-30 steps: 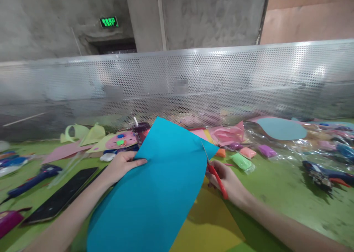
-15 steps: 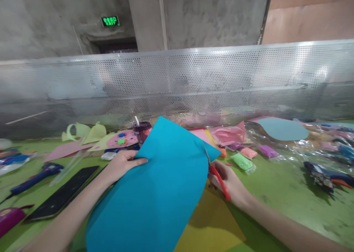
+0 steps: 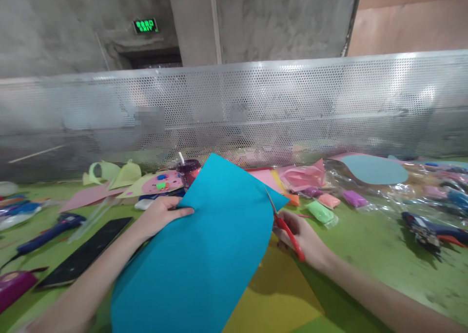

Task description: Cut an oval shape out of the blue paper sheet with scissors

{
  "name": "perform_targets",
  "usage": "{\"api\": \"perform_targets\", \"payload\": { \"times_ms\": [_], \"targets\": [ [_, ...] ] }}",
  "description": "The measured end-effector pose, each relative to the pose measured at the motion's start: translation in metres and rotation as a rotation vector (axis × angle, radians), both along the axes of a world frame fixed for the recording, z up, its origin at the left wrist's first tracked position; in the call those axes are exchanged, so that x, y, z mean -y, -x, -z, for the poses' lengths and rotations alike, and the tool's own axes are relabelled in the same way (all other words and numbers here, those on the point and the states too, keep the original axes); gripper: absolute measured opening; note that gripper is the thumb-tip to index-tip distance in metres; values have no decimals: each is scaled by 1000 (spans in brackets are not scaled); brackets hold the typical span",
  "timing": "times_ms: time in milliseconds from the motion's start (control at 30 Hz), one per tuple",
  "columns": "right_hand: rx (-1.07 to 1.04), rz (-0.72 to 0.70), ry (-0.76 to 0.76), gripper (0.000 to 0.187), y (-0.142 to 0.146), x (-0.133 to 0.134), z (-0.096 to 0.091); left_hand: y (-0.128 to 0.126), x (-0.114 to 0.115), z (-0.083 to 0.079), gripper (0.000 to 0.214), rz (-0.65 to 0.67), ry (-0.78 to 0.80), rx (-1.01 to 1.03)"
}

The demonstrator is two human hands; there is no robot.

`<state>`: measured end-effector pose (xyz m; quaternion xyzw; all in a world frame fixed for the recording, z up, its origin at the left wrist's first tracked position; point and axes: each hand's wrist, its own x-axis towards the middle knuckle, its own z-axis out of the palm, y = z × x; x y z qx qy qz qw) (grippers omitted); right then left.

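Slightly leftward have shifted the blue sheet (image 3: 215, 230) and red scissors (image 3: 282, 224). Left hand (image 3: 161, 218) pinches the sheet's left edge above the table (image 3: 373, 245); right hand (image 3: 302, 234) grips the scissors, blade across its right corner.

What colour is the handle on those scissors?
The scissors' handle is red; it shows best in the head view.

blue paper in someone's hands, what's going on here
A person is cutting a blue sheet with red-handled scissors. The left hand grips the sheet's left edge; the right hand holds the scissors, a blade showing over the sheet near its right corner. That corner is not cut off. A yellow sheet lies below on the green table.
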<state>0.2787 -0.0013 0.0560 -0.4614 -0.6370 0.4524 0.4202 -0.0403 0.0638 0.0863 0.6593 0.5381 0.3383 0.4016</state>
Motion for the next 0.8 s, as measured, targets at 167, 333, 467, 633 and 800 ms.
{"api": "perform_targets", "payload": {
  "times_ms": [167,333,467,633,800],
  "targets": [
    [12,-19,16,20,-1,2,-1,-1,0,0,32,9,-5,-43],
    [9,5,22,20,1,2,-3,-2,1,-2,31,13,-13,-63],
    [20,16,34,14,1,2,-6,-1,1,-3,30,16,-12,-58],
    [63,44,55,14,-2,-2,-5,2,-1,-2,32,-2,14,-36],
    [80,14,42,22,-6,-5,-2,3,-1,-3,33,12,46,-19]
  ]
}}
